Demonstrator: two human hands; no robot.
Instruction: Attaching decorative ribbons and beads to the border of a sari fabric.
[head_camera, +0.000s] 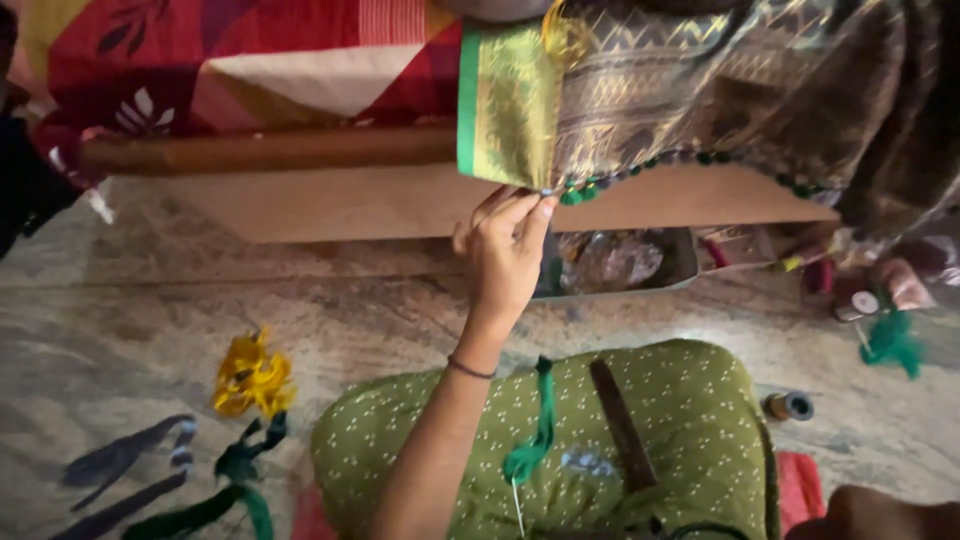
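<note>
Brown patterned fabric (700, 90) with a green and gold border (505, 110) hangs over the edge of a wooden bed frame (300, 150), filling the upper right of the view. Its top runs out of the picture, and its right part sinks into dark folds that are hard to read. A row of small green tassel knots (600, 185) lines the lower hem.

One hand (505, 250) reaches up from the lower middle, its fingertips pinched together at the hem just beside the first knots; whether it is the left or the right I cannot say for sure, though the arm seems to come from the left side. The fingers close on the hem's edge, or perhaps on a thread too fine to see. The other hand is not clearly visible; a rounded shape at the bottom right corner is cut off.

An open box (680, 262) sits under the bed, partly hidden behind the hand, holding crumpled clear plastic (610, 262) and blurred small items.

Green thread (535, 430) and a dark flat strip (622, 425) lie on the lap in a green dotted garment (700, 420). Yellow thread (250, 378) lies on the stone floor (150, 300), and a small spool (788, 405) stands at the right.
</note>
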